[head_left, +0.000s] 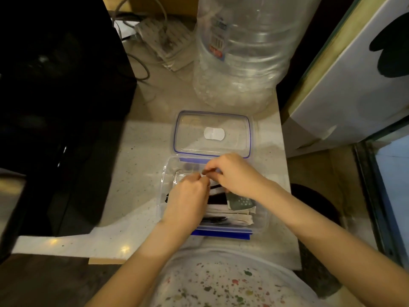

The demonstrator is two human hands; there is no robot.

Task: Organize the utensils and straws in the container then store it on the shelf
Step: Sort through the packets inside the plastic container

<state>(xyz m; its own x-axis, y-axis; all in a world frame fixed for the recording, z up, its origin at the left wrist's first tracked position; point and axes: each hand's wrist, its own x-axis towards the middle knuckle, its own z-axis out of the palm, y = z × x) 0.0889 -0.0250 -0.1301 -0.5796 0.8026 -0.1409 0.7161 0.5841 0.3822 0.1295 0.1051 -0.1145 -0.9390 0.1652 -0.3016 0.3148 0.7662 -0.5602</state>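
A clear plastic container (164,189) with blue clips sits on the pale counter, its lid (212,134) lying flat just behind it. Inside lie paper-wrapped straws (232,216), black utensils (215,198) and a dark green packet (240,202). Both hands are over the container's far half. My left hand (188,200) and my right hand (234,173) pinch a small thin item between their fingertips; it is too blurred to name. The hands hide much of the contents.
A large clear water bottle (236,54) stands behind the lid. A black appliance (55,107) fills the left side. A power strip with cables (161,38) lies at the back. A white panel (345,89) rises on the right, past the counter edge.
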